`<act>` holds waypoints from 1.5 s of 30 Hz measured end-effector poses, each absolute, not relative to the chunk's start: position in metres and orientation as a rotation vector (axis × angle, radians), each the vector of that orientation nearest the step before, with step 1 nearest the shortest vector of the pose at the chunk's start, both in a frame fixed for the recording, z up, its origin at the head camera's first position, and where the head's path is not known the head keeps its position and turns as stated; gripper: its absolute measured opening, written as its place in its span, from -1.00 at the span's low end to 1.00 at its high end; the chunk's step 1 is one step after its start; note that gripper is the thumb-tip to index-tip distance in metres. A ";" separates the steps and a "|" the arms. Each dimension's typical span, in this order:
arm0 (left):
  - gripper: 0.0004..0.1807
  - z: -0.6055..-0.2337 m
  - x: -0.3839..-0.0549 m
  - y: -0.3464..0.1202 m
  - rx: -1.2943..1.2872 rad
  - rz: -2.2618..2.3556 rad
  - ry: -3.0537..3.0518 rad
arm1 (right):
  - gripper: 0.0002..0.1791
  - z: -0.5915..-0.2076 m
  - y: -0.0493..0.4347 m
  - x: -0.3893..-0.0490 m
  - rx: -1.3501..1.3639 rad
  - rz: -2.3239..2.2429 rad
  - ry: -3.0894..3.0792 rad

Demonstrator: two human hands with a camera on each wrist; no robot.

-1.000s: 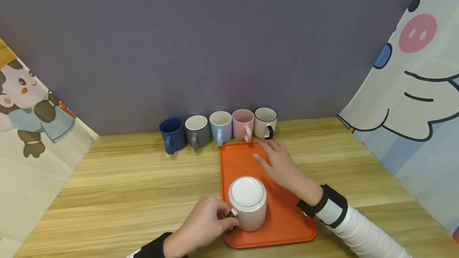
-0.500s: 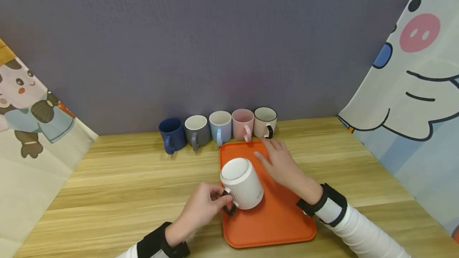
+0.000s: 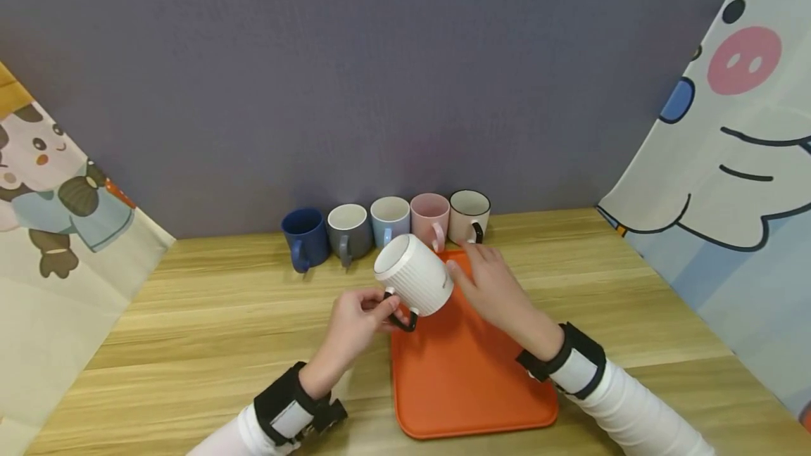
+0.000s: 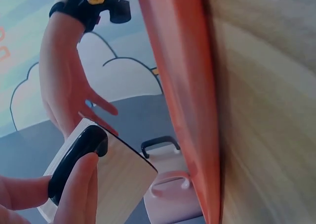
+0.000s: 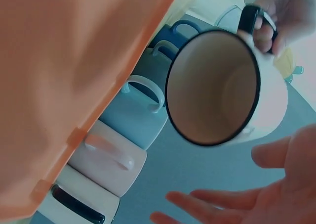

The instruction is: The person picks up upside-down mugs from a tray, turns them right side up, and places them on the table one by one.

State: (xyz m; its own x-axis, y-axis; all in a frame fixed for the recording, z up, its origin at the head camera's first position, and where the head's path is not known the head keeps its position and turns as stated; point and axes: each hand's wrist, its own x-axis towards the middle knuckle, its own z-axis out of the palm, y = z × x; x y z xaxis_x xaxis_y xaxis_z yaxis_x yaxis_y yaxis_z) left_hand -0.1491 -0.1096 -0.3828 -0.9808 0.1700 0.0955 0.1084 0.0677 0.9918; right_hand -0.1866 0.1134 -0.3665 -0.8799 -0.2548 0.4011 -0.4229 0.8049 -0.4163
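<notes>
My left hand (image 3: 355, 322) pinches the black handle (image 4: 79, 157) of a white ribbed mug (image 3: 415, 276) above the orange tray (image 3: 472, 385). The mug hangs tilted, its base up and to the left. In the right wrist view its black-rimmed mouth (image 5: 215, 88) faces the camera, with no contents visible inside. My right hand (image 3: 500, 290) is over the tray's right side, beside the mug, fingers extended and thumb apart. It grips nothing, and in the right wrist view a gap separates it from the mug.
Along the wall at the back, a row runs from a dark blue mug (image 3: 305, 238) through a grey mug (image 3: 350, 234), a light blue mug (image 3: 389, 217) and a pink mug (image 3: 429, 213) to a cream mug (image 3: 469, 213) with a black handle. Wooden tabletop (image 3: 241, 329) surrounds the tray.
My left hand has lifted the white mug from upside down over the tray's front, moving it away from me and slightly left while tilting it. My right hand has barely moved.
</notes>
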 end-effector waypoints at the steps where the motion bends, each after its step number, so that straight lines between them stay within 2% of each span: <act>1: -0.80 -0.382 -0.151 -0.109 0.287 2.116 2.244 | -0.39 -0.366 0.113 -0.186 0.503 0.722 -2.669; 10: -0.83 -0.372 -0.169 -0.103 0.237 2.271 2.142 | -0.38 -0.366 0.110 -0.183 0.411 0.699 -2.687; 21: -0.79 -0.360 -0.185 -0.091 0.220 2.441 2.069 | -0.37 -0.360 0.103 -0.179 0.421 0.695 -2.658; 32: -0.75 -0.350 -0.195 -0.077 0.203 2.590 1.924 | -0.59 -0.360 0.094 -0.183 0.491 0.701 -2.612; 39: -0.79 -0.344 -0.202 -0.068 0.200 2.686 1.845 | -0.52 -0.356 0.090 -0.186 0.486 0.746 -2.596; 45: -0.75 -0.338 -0.207 -0.061 0.191 2.740 1.788 | -0.52 -0.351 0.087 -0.191 0.476 0.766 -2.561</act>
State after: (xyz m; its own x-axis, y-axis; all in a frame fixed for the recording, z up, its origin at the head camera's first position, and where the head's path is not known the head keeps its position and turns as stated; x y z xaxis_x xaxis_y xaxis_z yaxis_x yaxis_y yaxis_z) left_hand -0.2066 -0.0610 -0.3381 -0.9840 -0.0499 0.1709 0.1765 -0.3981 0.9002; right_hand -0.1912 0.0865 -0.3507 -0.8516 -0.1992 0.4849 -0.4327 0.7892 -0.4358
